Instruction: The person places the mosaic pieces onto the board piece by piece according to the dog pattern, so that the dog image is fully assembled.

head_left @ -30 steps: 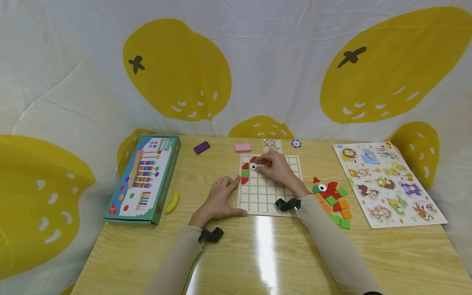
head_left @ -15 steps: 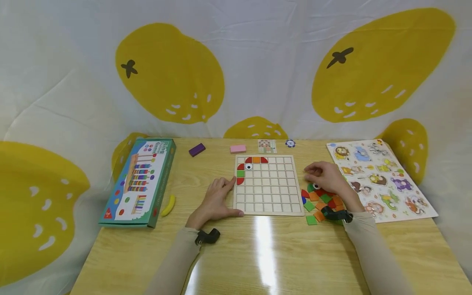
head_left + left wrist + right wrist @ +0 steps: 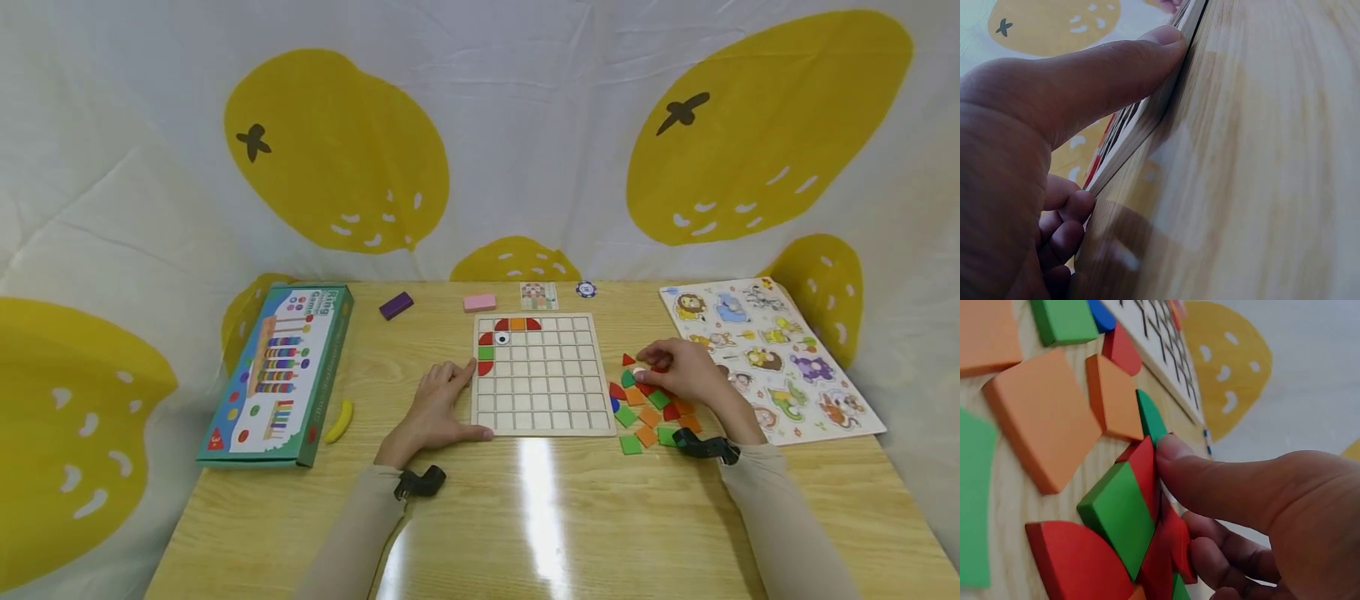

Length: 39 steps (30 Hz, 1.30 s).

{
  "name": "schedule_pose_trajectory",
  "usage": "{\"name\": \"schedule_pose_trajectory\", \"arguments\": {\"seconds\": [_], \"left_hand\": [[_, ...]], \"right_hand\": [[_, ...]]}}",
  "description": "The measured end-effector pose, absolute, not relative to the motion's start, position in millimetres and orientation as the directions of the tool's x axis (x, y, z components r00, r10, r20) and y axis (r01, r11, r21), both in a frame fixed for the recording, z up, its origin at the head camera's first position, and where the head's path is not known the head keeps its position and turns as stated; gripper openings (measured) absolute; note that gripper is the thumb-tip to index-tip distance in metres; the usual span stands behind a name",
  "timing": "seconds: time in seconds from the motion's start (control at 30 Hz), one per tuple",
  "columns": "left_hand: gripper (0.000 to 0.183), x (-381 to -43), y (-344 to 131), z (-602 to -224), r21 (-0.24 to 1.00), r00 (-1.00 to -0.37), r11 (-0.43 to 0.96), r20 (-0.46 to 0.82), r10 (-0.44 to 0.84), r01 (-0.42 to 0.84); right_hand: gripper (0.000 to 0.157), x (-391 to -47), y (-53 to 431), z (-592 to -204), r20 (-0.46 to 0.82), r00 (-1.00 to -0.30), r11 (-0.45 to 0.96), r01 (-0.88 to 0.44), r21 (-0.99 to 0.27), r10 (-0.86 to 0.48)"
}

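A square wooden grid board (image 3: 562,375) lies at mid-table in the head view. Red, orange and green tiles and an eye tile (image 3: 502,338) sit in its upper left cells. My left hand (image 3: 435,408) is spread at its left side, with the thumb touching the front edge, as the left wrist view also shows. To the right of the board, my right hand (image 3: 686,371) reaches into a pile of loose tiles. In the right wrist view its thumb (image 3: 1179,453) is at a green and a red tile, the fingers beside a red tile (image 3: 1179,540); whether it pinches one I cannot tell.
A boxed ring game (image 3: 277,375) and a toy banana (image 3: 340,421) lie at left. Behind the board are a purple block (image 3: 396,305), a pink block (image 3: 480,302), a pattern card (image 3: 538,296) and a poker chip (image 3: 586,289). An animal puzzle board (image 3: 772,358) lies at right.
My right hand has left the board's top row and moved right to the loose tiles, then down among them. An orange and a red tile now show in that row. The left hand stays put.
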<state>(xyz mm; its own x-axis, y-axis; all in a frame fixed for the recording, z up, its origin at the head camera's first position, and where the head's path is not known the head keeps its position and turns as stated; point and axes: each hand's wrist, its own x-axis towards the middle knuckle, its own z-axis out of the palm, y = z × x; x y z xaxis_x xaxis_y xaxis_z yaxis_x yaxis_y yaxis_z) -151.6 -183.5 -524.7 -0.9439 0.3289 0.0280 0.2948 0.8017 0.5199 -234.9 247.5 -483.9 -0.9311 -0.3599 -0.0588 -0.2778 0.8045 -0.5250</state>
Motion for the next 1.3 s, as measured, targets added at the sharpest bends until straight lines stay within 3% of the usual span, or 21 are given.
{"name": "schedule_pose_trajectory", "arguments": {"seconds": [0.27,0.57,0.67,1.03,1.3], "left_hand": [[0.126,-150.6,-183.5,-522.1,0.53,-0.945,0.796,0.031,0.327,0.293],[0.126,-149.8,-184.9,-520.7,0.529,-0.947,0.801,0.019,0.32,0.281],[0.125,-150.2,-184.7,-521.2,0.524,-0.945,0.801,0.02,0.328,0.289],[0.125,-151.1,-183.1,-520.8,0.518,-0.94,0.799,0.031,0.339,0.305],[0.124,-151.0,-183.8,-520.7,0.513,-0.939,0.801,0.03,0.342,0.308]], "right_hand": [[0.015,-231.4,246.5,-485.9,-0.044,-0.922,0.779,-0.298,-0.552,-0.384],[0.014,-251.2,209.9,-478.3,0.231,-0.904,0.536,-0.403,-0.742,-0.36],[0.018,-260.7,190.2,-475.7,0.205,-0.911,0.471,-0.366,-0.803,-0.358],[0.026,-278.2,124.5,-491.6,0.083,-0.89,0.45,-0.305,-0.84,-0.448],[0.013,-282.3,101.9,-501.0,0.091,-0.887,0.499,-0.337,-0.799,-0.452]]}}
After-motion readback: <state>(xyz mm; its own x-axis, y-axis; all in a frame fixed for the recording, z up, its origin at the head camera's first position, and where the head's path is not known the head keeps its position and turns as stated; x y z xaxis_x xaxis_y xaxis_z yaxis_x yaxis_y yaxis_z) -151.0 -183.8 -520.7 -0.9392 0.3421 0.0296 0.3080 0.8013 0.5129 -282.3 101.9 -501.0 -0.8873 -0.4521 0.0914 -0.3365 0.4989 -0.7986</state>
